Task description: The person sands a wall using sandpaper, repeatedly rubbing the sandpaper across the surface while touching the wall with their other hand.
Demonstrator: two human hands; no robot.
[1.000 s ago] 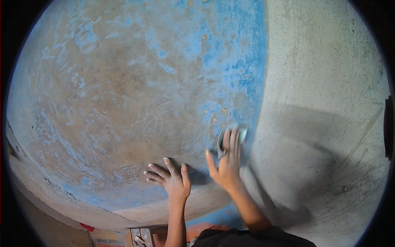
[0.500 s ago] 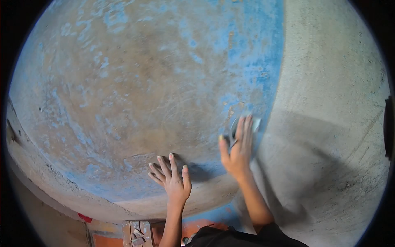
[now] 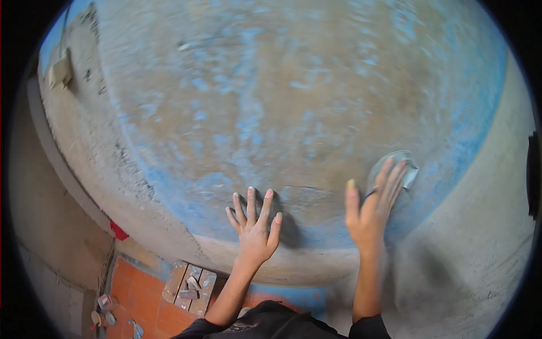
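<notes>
My left hand (image 3: 257, 229) lies with fingers spread on the lower part of the patchy blue and brown wall (image 3: 339, 118). It holds nothing. To its right, my right hand (image 3: 374, 209) presses a round, greyish sanding pad or sheet (image 3: 410, 176) flat against the wall. The fingers lie over the pad and the thumb points up at its left side. Part of the pad is hidden under the fingers, and its exact kind is unclear.
A small wooden stool (image 3: 189, 288) with some small blocks on it stands on the orange floor (image 3: 135, 288). Several small containers (image 3: 104, 311) are at the bottom left. A pale box (image 3: 60, 72) with a cable is fixed to the wall at upper left.
The view has swung left, showing more floor, the whole stool top and the wall box. My hands are farther apart; the right one, with the pad, is farther right in view.
</notes>
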